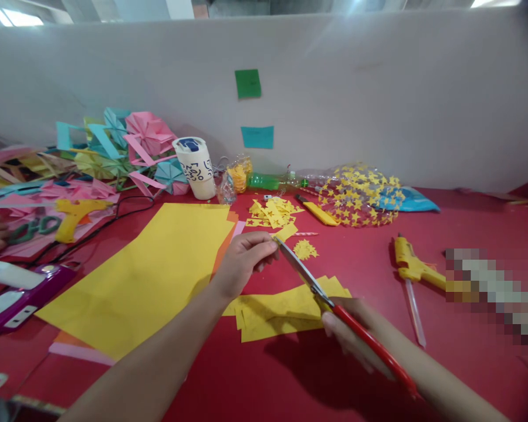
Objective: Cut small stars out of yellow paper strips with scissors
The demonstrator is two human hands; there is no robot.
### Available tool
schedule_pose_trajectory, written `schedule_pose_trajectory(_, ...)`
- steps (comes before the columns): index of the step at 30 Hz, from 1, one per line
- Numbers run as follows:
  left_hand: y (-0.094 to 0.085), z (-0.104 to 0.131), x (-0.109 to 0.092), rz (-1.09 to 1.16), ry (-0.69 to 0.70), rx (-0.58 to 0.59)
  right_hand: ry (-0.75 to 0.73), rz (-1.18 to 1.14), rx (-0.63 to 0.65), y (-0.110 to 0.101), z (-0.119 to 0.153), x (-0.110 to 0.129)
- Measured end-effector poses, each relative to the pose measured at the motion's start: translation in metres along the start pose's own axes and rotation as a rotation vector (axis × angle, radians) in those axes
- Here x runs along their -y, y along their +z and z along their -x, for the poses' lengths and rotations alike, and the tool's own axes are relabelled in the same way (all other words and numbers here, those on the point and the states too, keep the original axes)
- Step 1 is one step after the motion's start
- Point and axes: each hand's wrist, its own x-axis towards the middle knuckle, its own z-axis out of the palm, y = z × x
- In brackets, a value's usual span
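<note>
Left hand (245, 255), frame center, pinches small yellow paper piece (287, 232) between thumb and fingers. Right hand (348, 339), lower right of center, wrapped round red-handled scissors (308, 276) — tips right by pinched piece. Yellow stars (305, 250) just beside blades; yellow strips (277, 310) lower center; large yellow sheet (171, 252) left of center.
</note>
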Motion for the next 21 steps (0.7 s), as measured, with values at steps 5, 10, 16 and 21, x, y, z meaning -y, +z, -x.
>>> schedule_pose_trajectory(5, 0.002, 0.000, 0.001, 0.003, 0.012, -0.005, -0.006, -0.046, -0.010, 0.008, -0.003, -0.007)
schedule_pose_trajectory(10, 0.005, 0.002, 0.002, 0.016, 0.004, -0.010, 0.025, -0.101, -0.057, 0.015, -0.004, -0.008)
schedule_pose_trajectory(16, 0.007, 0.003, 0.000, -0.010, 0.020, -0.029, 0.044, -0.127, -0.043, 0.013, 0.000, 0.004)
schedule_pose_trajectory(21, 0.008, 0.004, -0.001, -0.006, 0.027, -0.040, 0.068, -0.118, -0.021, 0.012, 0.001, 0.006)
